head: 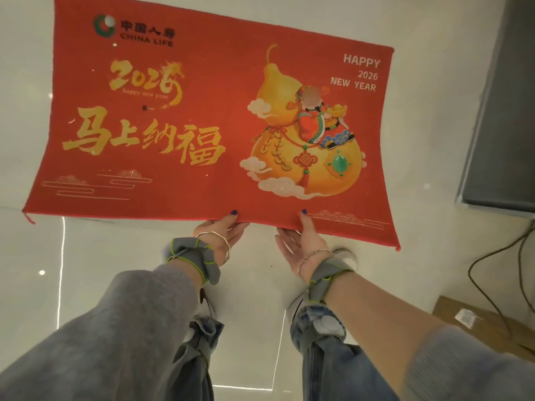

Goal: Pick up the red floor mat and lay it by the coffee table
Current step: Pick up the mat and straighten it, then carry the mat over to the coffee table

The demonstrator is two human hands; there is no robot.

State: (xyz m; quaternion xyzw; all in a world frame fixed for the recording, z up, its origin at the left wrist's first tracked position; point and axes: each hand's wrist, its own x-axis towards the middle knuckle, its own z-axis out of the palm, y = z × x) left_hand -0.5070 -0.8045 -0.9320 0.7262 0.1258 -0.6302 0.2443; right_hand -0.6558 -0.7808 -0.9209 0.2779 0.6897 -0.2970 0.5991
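The red floor mat (214, 125) fills the upper half of the view, printed with gold characters, a yellow gourd and "HAPPY 2026 NEW YEAR". It spreads out flat over the glossy white floor. My left hand (221, 237) pinches the mat's near edge, thumb on top and fingers under it. My right hand (302, 241) grips the same edge a little to the right, thumb on top. Both wrists wear grey straps and bracelets. No coffee table shows in the view.
A dark grey panel or furniture side (500, 117) stands at the right edge. Black cables (498, 273) trail over the floor below it. A cardboard box (477, 322) lies at the lower right. My legs in jeans (318, 357) are below the hands.
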